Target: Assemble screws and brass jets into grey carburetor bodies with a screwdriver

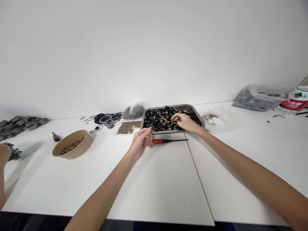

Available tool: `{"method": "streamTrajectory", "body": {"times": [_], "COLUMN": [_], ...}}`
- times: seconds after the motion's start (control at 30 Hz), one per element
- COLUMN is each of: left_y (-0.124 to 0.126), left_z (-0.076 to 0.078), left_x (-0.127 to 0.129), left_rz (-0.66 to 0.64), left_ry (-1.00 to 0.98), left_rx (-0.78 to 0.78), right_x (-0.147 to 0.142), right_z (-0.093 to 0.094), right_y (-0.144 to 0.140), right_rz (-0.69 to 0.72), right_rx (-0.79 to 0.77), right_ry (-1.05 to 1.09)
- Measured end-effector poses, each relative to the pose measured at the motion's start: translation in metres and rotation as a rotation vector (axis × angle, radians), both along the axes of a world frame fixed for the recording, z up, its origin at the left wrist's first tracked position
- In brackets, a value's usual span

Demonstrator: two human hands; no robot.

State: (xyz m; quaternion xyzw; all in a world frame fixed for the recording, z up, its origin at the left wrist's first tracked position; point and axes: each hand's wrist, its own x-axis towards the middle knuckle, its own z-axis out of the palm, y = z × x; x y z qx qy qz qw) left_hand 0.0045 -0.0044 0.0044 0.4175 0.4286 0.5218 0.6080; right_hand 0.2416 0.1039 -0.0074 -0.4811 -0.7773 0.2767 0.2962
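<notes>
My left hand [141, 141] is closed on a small round black part [151, 128], pinched between thumb and fingertips near the tray's front left corner. Over the right half of the metal tray [166, 132], my right hand [183, 121] has its fingers bent down among the contents. What those fingers hold, if anything, is hidden. Black round parts [154, 119] and several thin copper-coloured screws [163, 118] fill the tray in a loose heap. A screwdriver [168, 141] with a red and black handle lies in front of the tray, its shaft pointing right.
To the left are a tan bowl [89, 141] of screws, a plastic cup [107, 121], black rings [97, 128] and small brass parts [128, 127]. Plastic bags [216, 120] lie right. Another person's hand [3, 154] is at far left. A large bottle [295, 102] stands far right.
</notes>
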Motion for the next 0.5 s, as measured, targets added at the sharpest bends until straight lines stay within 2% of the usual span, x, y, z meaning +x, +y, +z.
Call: {"method": "streamTrajectory", "body": {"times": [0.5], "left_y": [0.0001], "left_z": [-0.0005], "left_x": [0.001], "left_rz": [-0.003], "left_ry": [-0.013], "left_rx": [0.0], "right_x": [0.0026], "right_z": [0.0062], "right_y": [0.0014], "right_rz": [-0.022], "right_rx": [-0.295], "right_ry": [0.333]}}
